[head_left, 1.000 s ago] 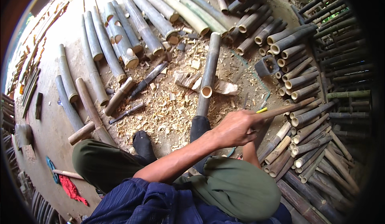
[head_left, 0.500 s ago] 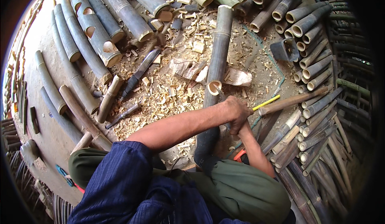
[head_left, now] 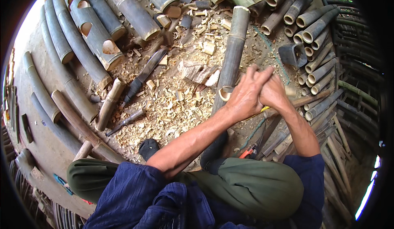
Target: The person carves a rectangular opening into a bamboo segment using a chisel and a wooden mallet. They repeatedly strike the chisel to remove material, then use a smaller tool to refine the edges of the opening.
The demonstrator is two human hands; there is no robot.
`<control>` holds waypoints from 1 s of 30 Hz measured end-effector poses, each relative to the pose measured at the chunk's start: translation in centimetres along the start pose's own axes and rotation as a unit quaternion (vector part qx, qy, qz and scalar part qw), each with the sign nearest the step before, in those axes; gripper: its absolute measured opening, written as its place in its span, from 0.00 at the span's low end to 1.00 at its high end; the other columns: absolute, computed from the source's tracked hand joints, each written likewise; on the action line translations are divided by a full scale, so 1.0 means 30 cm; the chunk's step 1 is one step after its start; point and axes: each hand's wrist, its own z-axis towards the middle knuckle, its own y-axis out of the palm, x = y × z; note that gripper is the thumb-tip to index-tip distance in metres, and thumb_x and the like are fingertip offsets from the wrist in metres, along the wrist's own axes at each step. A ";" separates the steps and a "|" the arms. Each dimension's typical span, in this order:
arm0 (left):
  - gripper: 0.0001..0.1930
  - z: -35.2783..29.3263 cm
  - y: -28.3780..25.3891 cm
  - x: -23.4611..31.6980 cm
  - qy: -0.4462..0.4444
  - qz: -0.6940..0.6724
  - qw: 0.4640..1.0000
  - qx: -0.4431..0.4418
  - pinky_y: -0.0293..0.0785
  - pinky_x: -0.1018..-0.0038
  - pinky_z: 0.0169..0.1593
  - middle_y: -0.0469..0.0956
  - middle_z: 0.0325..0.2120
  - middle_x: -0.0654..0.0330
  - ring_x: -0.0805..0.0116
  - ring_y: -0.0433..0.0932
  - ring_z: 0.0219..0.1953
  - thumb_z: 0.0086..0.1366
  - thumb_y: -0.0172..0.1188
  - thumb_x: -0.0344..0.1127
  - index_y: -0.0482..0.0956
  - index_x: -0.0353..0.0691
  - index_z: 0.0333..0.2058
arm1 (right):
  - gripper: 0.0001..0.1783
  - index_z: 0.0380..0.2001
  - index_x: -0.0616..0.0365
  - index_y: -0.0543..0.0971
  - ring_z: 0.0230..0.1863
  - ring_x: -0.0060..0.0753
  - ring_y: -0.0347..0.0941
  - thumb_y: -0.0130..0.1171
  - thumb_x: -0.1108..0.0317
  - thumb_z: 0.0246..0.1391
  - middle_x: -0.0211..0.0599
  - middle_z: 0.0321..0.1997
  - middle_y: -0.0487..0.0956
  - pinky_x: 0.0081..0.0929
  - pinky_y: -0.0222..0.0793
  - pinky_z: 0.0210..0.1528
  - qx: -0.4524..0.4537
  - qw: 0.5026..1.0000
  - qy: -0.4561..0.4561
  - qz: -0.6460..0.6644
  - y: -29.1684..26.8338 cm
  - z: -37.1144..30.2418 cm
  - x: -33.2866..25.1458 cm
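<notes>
Both my hands meet above the right side of a dark bamboo tube [head_left: 236,44]. My left hand [head_left: 245,93] has its fingers stretched away from me, pressed against my right hand [head_left: 274,93]. The right fingers are partly hidden and blurred, so their grip cannot be made out. A blurred tan end [head_left: 289,90] shows beside the right hand. Near my left wrist the tube has a pale-rimmed cut opening [head_left: 225,93]. The tube rests across a rough, pale wooden block [head_left: 197,72]. Below the hands, a bit of a thin yellow stick [head_left: 265,109] shows.
Wood chips [head_left: 164,110] cover the ground. A large knife [head_left: 152,65] and a slim hand tool [head_left: 125,122] lie left. Bamboo tubes with holes [head_left: 92,30] lie far left; stacked bamboo [head_left: 316,75] and a dark cup [head_left: 292,54] stand right. An orange-handled tool [head_left: 247,152] lies by my knee.
My hands have risen away from the tube's opening, moving up and right. The left fingers have gone from curled to stretched. The thin shaft seen in the opening is gone from there.
</notes>
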 end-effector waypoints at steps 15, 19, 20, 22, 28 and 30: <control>0.58 -0.140 0.093 0.064 -0.064 0.019 0.996 -0.065 0.71 0.49 0.67 0.56 0.65 0.30 0.25 0.67 0.63 0.51 0.68 0.22 0.45 0.48 0.78 | 0.25 0.51 0.61 0.77 0.41 0.50 0.84 0.67 0.58 0.55 0.49 0.43 0.83 0.41 0.83 0.41 0.011 0.984 -0.115 0.135 0.237 -0.147 0.078; 0.54 -0.087 0.015 0.044 -0.120 0.062 0.931 -0.339 0.75 0.51 0.63 0.64 0.63 0.30 0.30 0.76 0.56 0.46 0.72 0.28 0.58 0.45 0.74 | 0.24 0.54 0.60 0.76 0.48 0.46 0.80 0.60 0.54 0.62 0.47 0.48 0.81 0.41 0.77 0.52 -0.046 0.930 0.091 0.354 0.351 -0.185 -0.063; 0.50 -0.074 0.012 0.009 -0.104 0.104 0.891 -0.430 0.78 0.53 0.60 0.68 0.62 0.33 0.36 0.80 0.54 0.42 0.73 0.31 0.68 0.43 0.68 | 0.24 0.54 0.60 0.75 0.50 0.45 0.79 0.58 0.53 0.64 0.46 0.49 0.80 0.41 0.75 0.54 -0.050 0.879 0.143 0.451 0.370 -0.174 -0.124; 0.48 -0.039 -0.056 0.044 -0.109 0.170 0.822 -0.533 0.73 0.49 0.65 0.68 0.64 0.38 0.41 0.72 0.65 0.41 0.73 0.31 0.70 0.43 0.67 | 0.24 0.56 0.59 0.75 0.53 0.43 0.77 0.54 0.52 0.67 0.45 0.52 0.79 0.41 0.72 0.59 -0.028 0.641 0.243 0.728 0.415 -0.134 -0.293; 0.40 -0.311 -0.362 0.230 -0.309 0.213 0.896 -0.236 0.74 0.48 0.60 0.74 0.56 0.34 0.38 0.75 0.59 0.56 0.68 0.35 0.63 0.32 0.67 | 0.23 0.57 0.57 0.74 0.61 0.36 0.73 0.46 0.49 0.77 0.41 0.58 0.77 0.39 0.66 0.69 -0.001 0.187 0.112 0.976 0.318 -0.178 -0.454; 0.32 -0.417 -0.444 0.198 -0.347 0.224 0.862 -0.295 0.78 0.51 0.52 0.80 0.43 0.38 0.37 0.81 0.47 0.59 0.68 0.38 0.67 0.29 0.58 | 0.22 0.52 0.61 0.77 0.53 0.35 0.78 0.46 0.52 0.77 0.44 0.54 0.81 0.39 0.75 0.58 -0.002 0.228 0.050 0.972 0.356 -0.204 -0.426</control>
